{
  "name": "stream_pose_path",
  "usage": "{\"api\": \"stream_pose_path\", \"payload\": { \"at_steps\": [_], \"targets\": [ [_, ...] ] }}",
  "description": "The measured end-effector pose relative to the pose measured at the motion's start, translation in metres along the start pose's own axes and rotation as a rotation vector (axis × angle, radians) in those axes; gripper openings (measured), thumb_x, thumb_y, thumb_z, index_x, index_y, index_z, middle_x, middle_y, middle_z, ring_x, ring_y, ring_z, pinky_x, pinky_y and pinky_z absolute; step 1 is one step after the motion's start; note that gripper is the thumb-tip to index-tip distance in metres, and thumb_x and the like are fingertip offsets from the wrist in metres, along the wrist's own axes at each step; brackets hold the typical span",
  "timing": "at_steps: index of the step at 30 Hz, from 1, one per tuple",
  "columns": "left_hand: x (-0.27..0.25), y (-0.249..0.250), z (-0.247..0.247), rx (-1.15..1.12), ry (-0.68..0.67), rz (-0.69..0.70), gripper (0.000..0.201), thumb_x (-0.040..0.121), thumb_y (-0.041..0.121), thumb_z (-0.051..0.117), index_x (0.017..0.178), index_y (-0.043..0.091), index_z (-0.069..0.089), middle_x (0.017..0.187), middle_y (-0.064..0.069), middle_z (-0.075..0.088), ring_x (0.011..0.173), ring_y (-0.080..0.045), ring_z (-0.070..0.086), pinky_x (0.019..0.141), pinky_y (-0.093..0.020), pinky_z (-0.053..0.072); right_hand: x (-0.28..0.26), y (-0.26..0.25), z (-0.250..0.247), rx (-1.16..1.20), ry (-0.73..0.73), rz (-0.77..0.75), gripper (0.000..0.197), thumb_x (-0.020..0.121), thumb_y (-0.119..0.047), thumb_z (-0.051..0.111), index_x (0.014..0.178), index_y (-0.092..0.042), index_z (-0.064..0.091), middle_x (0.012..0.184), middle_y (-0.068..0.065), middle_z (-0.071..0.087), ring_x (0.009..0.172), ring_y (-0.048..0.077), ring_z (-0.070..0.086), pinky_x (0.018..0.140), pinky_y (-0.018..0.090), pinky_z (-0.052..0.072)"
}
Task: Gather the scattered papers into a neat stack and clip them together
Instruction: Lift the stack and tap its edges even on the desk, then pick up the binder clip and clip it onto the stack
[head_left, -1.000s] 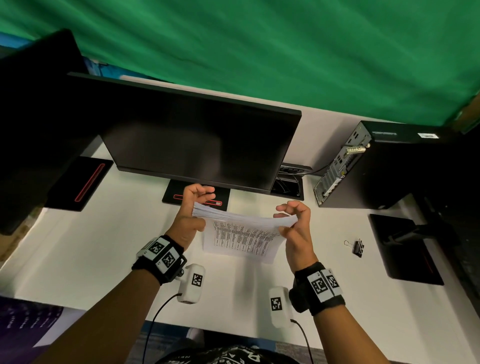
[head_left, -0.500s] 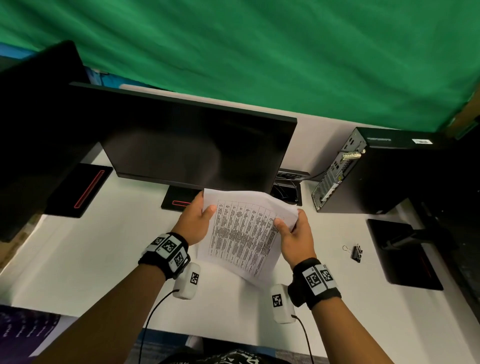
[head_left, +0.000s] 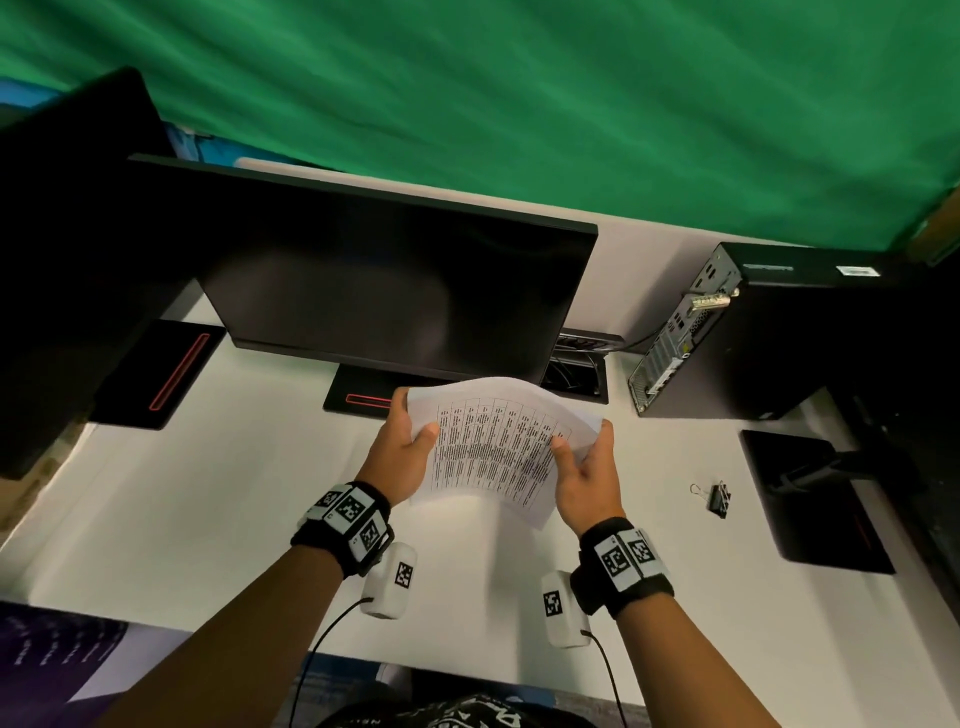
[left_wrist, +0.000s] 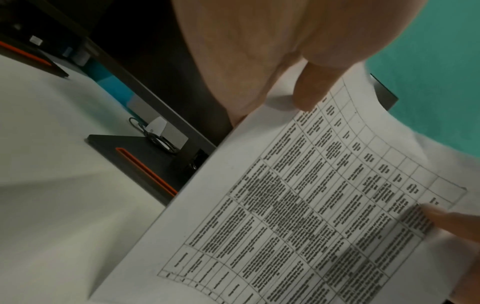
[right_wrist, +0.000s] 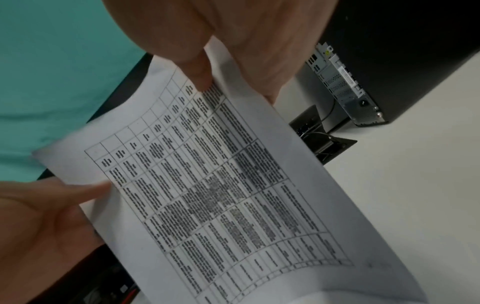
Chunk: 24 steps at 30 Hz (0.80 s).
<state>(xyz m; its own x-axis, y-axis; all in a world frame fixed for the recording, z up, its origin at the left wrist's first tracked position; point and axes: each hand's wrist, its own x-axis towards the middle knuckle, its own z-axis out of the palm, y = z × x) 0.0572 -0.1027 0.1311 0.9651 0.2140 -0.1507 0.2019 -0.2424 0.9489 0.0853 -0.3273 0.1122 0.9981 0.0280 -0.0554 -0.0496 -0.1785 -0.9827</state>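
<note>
Papers (head_left: 493, 447) sit lifted off the counter (head_left: 208, 509), near the monitor (head_left: 395, 291) — left hand (head_left: 402, 449) and right hand (head_left: 587, 475) each pinch a side edge, likely to square the stack (binder clip (head_left: 719, 500) waits right, well apart).

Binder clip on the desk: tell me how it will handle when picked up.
The binder clip looks small, so probably light and easy to pinch. It lies on the white desk with one wire handle splayed out; probably won't roll. Spring stiffness can't be judged.
</note>
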Motion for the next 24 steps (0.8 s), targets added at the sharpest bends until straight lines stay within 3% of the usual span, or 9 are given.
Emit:
{"api": "stream_pose_path", "payload": {
  "at_steps": [3, 6, 9, 12, 14, 16, 19, 24],
  "targets": [
    [-0.001, -0.001, 0.001, -0.004, -0.003, -0.016, 0.044, 0.099, 0.007, 0.044, 0.140, 0.015, 0.028, 0.126, -0.001, 0.054, 0.110, -0.012, 0.054, 0.074, -0.008, 0.045, -0.002, 0.000, -0.002, -0.038, 0.029, -0.024, 0.025, 0.099, -0.015, 0.055, 0.120, -0.018, 0.041, 0.106, -0.014, 0.058, 0.096, -0.002, 0.059, 0.068, 0.007, 0.052],
    [-0.002, 0.003, 0.001, -0.009, -0.010, -0.006, 0.040, 0.100, 0.006, 0.044, 0.134, 0.021, 0.030, 0.123, 0.002, 0.052, 0.111, -0.012, 0.052, 0.070, -0.007, 0.044, -0.003, 0.000, 0.000, -0.053, -0.008, -0.001, 0.031, 0.099, -0.016, 0.054, 0.127, -0.016, 0.040, 0.110, -0.011, 0.057, 0.097, -0.007, 0.054, 0.066, 0.001, 0.047],
    [0.000, 0.006, -0.001, -0.018, 0.016, 0.032, 0.038, 0.098, 0.002, 0.045, 0.123, 0.028, 0.031, 0.119, 0.005, 0.053, 0.108, -0.010, 0.053, 0.086, -0.014, 0.045, -0.001, -0.002, -0.003, -0.048, -0.007, -0.016, 0.033, 0.100, -0.015, 0.053, 0.128, -0.021, 0.037, 0.109, -0.016, 0.057, 0.097, -0.004, 0.056, 0.069, 0.005, 0.049],
    [-0.001, 0.001, -0.001, 0.001, -0.005, 0.024, 0.040, 0.099, 0.004, 0.045, 0.129, 0.026, 0.031, 0.119, 0.005, 0.054, 0.105, -0.008, 0.054, 0.087, -0.014, 0.046, -0.004, 0.006, -0.005, -0.066, -0.009, -0.036, 0.033, 0.100, -0.014, 0.051, 0.125, -0.023, 0.032, 0.108, -0.021, 0.056, 0.097, -0.007, 0.057, 0.077, 0.012, 0.050],
    [-0.003, -0.006, -0.001, 0.039, -0.062, -0.021, 0.045, 0.099, 0.007, 0.044, 0.138, 0.022, 0.027, 0.125, 0.003, 0.051, 0.111, -0.012, 0.052, 0.094, -0.026, 0.047, -0.009, 0.015, -0.005, -0.116, -0.032, -0.025, 0.029, 0.101, -0.013, 0.050, 0.123, -0.020, 0.031, 0.104, -0.019, 0.057, 0.093, -0.008, 0.057, 0.082, 0.017, 0.048],
    [-0.002, -0.011, -0.002, 0.072, -0.090, -0.042, 0.048, 0.100, 0.008, 0.044, 0.142, 0.019, 0.025, 0.126, 0.003, 0.050, 0.115, -0.015, 0.051, 0.097, -0.032, 0.046, -0.010, 0.020, -0.006, -0.167, -0.035, -0.040, 0.025, 0.101, -0.013, 0.049, 0.119, -0.017, 0.032, 0.099, -0.018, 0.057, 0.088, -0.010, 0.056, 0.078, 0.012, 0.045],
    [-0.002, -0.014, -0.002, 0.096, -0.084, -0.046, 0.046, 0.100, 0.010, 0.045, 0.142, 0.018, 0.028, 0.124, 0.003, 0.051, 0.112, -0.013, 0.051, 0.093, -0.026, 0.045, -0.011, 0.023, -0.006, -0.180, -0.030, -0.035, 0.025, 0.101, -0.013, 0.049, 0.119, -0.019, 0.033, 0.100, -0.020, 0.057, 0.090, -0.011, 0.055, 0.071, 0.000, 0.042],
    [0.003, -0.017, -0.001, 0.114, -0.049, -0.032, 0.042, 0.099, 0.009, 0.047, 0.138, 0.018, 0.036, 0.125, 0.003, 0.054, 0.113, -0.012, 0.052, 0.090, -0.023, 0.045, -0.010, 0.025, -0.007, -0.171, -0.019, -0.030, 0.028, 0.100, -0.012, 0.052, 0.124, -0.018, 0.038, 0.104, -0.021, 0.057, 0.094, -0.012, 0.055, 0.073, 0.000, 0.044]
  ]
}}
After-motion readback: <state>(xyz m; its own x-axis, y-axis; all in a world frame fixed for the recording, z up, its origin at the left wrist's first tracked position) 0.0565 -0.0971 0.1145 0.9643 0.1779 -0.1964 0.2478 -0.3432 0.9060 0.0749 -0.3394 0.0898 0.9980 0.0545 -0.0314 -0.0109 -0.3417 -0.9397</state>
